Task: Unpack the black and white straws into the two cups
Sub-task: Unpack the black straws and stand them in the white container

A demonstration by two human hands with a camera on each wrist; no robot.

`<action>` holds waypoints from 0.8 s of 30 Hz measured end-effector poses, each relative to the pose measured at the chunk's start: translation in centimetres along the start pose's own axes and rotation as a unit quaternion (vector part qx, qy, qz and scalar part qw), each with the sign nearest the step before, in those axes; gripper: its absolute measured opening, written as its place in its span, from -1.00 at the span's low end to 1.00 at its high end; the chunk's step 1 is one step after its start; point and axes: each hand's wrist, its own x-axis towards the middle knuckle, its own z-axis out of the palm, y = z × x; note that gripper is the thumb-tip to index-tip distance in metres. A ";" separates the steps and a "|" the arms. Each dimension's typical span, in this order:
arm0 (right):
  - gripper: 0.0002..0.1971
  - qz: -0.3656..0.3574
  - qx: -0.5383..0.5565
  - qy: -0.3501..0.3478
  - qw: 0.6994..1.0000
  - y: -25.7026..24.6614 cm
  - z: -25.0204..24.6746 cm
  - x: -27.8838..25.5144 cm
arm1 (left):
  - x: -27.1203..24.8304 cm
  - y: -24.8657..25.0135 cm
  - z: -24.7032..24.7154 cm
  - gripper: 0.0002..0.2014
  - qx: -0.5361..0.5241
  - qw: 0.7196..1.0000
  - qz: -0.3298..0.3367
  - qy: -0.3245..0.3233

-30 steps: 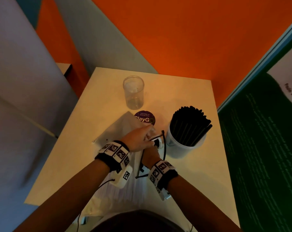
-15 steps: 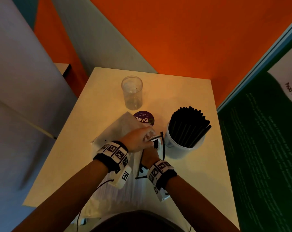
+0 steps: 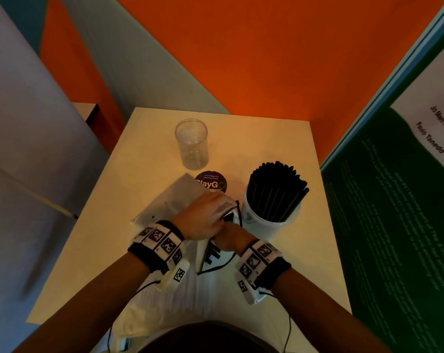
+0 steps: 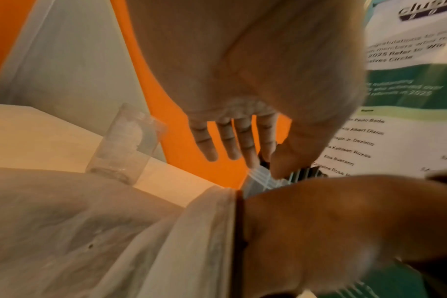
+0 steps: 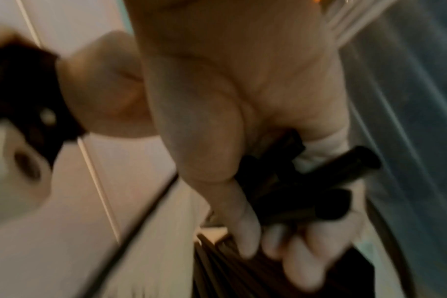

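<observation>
A clear plastic bag (image 3: 172, 202) lies on the cream table (image 3: 266, 289), with white straws (image 3: 165, 299) showing through its near end. My left hand (image 3: 205, 217) rests over the bag's mouth and pinches the plastic between thumb and index finger (image 4: 265, 145), the other fingers straight. My right hand (image 3: 228, 236) reaches into the mouth beneath it, and the blurred right wrist view shows that hand (image 5: 281, 242) gripping a few black straws (image 5: 332, 181). Just right of the hands, a white cup (image 3: 266, 222) is packed with black straws (image 3: 276, 189). An empty clear cup (image 3: 192, 146) stands farther back.
A round purple sticker (image 3: 210, 182) lies on the table between the clear cup and the bag. An orange wall (image 3: 241, 59) closes the far side. A green and white poster board (image 3: 394, 200) stands along the table's right edge. Grey panels stand to the left.
Hardly anything: both hands stay at the bag's mouth beside the white cup, and the cups have not moved.
</observation>
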 end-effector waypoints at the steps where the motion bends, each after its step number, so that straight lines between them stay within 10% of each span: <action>1: -0.77 0.000 -0.018 -0.010 1.000 0.3 -0.8 -1.0 | -0.2 0.3 0.0 -0.51 -0.001 1.000 0.020 -0.007; 12: -0.74 -0.005 -0.031 0.024 0.999 1.9 -6.6 -11.3 | 2.2 2.8 3.8 -0.36 0.027 0.998 0.019 -0.048; 16: -0.72 -0.045 0.092 0.156 0.982 2.4 -7.3 -12.7 | 2.7 3.4 3.6 -0.76 -0.063 0.996 0.032 -0.046; 20: -0.53 -0.063 0.144 0.401 0.902 2.6 -6.5 -12.9 | 2.8 3.1 3.2 -0.85 -0.103 0.995 0.001 0.009; 24: -0.70 -0.164 0.204 0.437 0.861 0.9 -5.0 -12.2 | 2.5 4.9 3.2 -0.79 -0.152 0.984 0.082 0.046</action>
